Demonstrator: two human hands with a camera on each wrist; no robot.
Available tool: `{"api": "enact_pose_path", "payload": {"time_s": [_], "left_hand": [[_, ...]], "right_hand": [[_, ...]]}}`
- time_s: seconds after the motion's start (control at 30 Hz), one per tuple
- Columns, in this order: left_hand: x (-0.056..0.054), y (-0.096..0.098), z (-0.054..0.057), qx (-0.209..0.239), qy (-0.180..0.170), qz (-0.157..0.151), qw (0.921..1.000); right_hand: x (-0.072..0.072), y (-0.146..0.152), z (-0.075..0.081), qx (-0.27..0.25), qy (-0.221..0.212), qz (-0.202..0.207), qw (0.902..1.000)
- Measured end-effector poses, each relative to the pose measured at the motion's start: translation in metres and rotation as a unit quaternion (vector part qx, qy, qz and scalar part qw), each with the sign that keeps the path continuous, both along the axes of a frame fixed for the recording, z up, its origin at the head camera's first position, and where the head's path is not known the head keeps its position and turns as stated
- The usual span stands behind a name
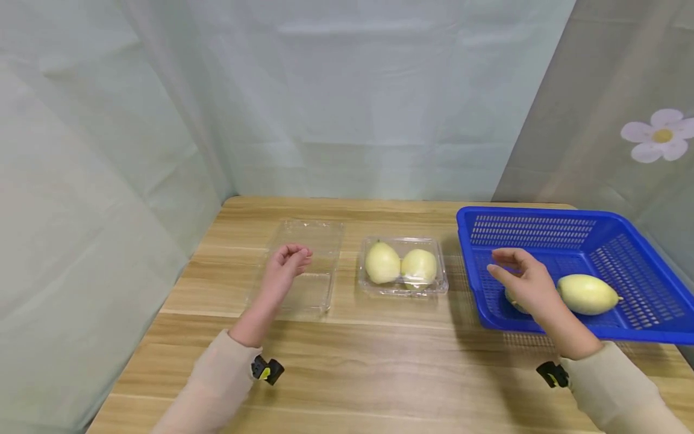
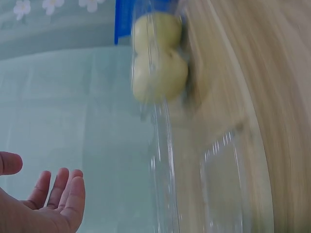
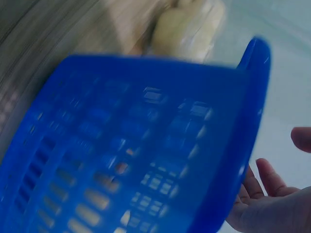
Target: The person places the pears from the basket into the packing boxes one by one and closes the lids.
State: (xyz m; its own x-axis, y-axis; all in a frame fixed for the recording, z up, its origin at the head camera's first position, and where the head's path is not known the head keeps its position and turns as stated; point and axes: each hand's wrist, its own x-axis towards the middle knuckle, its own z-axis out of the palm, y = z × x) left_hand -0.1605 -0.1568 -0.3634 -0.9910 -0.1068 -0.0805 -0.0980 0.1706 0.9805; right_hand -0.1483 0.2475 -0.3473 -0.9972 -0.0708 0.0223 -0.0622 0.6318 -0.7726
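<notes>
My left hand [image 1: 284,268] hovers over a clear plastic clamshell box [image 1: 328,295] that lies unfolded on the wooden table. Its fingers are loosely bent, and nothing is in its grasp. In the middle, a second clear box [image 1: 441,283] holds two pale yellow melons [image 1: 382,263]. Over the left part of the blue basket [image 1: 470,289] is my right hand [image 1: 528,286], thumb and fingers apart and holding nothing. A melon [image 1: 588,294] lies in the basket beside this hand, and another melon [image 1: 515,301] is partly hidden under it.
The basket has tall perforated walls and stands at the table's right side. Pale curtains [image 1: 368,120] hang behind the table [image 1: 347,374] and along its left side. A flower print [image 1: 661,135] shows on the curtain at right.
</notes>
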Motion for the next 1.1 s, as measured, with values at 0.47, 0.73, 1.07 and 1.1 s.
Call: {"api": "enact_pose_path", "payload": {"time_s": [0.47, 0.73, 1.07, 1.1], "left_hand": [[-0.002, -0.044, -0.016, -0.125, 0.059, 0.075, 0.9875], [-0.001, -0.064, -0.032, -0.128, 0.083, 0.130, 0.9797], [0.010, -0.083, -0.049, -0.176, 0.062, 0.107, 0.9766], [0.011, -0.084, -0.051, -0.174, 0.061, 0.105, 0.9772]], "right_hand": [[-0.011, 0.035, -0.012, 0.070, -0.032, 0.056, 0.9955], [-0.015, 0.050, -0.014, 0.085, -0.058, 0.065, 0.9926], [-0.022, 0.070, -0.026, 0.097, -0.035, 0.105, 0.9892], [-0.022, 0.072, -0.027, 0.098, -0.036, 0.108, 0.9886]]}}
